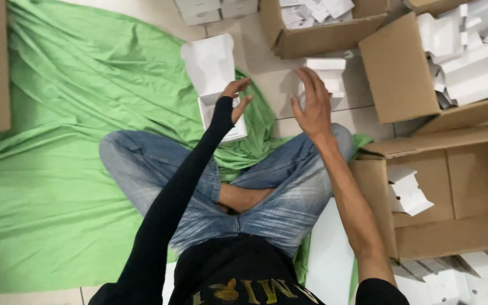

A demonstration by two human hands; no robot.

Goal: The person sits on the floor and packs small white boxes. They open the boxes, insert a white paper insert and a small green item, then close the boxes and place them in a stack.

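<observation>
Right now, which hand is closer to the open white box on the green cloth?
Left. The left hand is at the open white box, seemingly touching it. The right hand hovers off to its right, open, nearer the smaller white box.

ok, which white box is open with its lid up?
The white box on the green cloth, just ahead of the left hand. Its lid stands up; the box by the right hand is shut.

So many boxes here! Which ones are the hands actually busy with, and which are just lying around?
In hand:
left hand at open white box
right hand near small white box

Lying about:
green cloth
brown cartons of white boxes
</observation>
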